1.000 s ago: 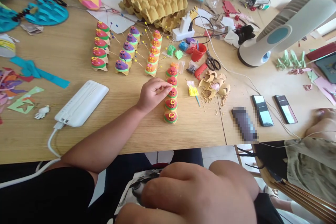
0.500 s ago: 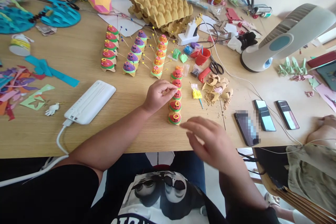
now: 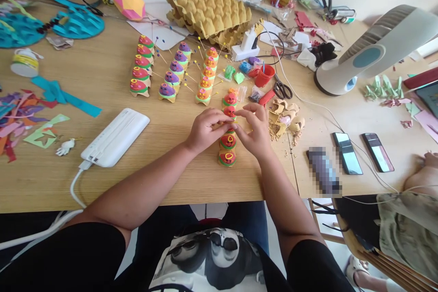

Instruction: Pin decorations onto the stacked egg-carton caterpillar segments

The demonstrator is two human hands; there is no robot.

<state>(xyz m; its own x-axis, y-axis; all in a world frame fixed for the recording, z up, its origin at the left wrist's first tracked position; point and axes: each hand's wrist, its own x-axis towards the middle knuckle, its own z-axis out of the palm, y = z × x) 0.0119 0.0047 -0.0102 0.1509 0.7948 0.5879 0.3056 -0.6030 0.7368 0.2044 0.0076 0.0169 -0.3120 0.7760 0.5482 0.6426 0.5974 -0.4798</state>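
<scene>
My left hand (image 3: 208, 127) is closed in a pinch over the middle of a row of red clay caterpillar segments (image 3: 228, 141) built on egg-carton cups. Against its fingertips rests the thumb of my right hand (image 3: 255, 131), whose fingers are curled in a loose pinch. Whatever lies between the fingertips is too small to make out. The segments carry smiling faces and green bands, and the nearest ones have yellow rings on top. My hands hide part of the row's middle.
Behind stand finished rows: a red caterpillar (image 3: 141, 66), a purple one (image 3: 176, 70) and an orange one (image 3: 207, 77), with pins near them. Egg trays (image 3: 208, 9), a red cup (image 3: 264, 74), scissors (image 3: 282, 86), a fan (image 3: 362, 52), a power bank (image 3: 116, 137) and phones (image 3: 347, 153) surround the work.
My right hand has moved up and left from the table's front edge to meet my left fingertips over the red row. My left hand has stayed nearly in place, still pinching.
</scene>
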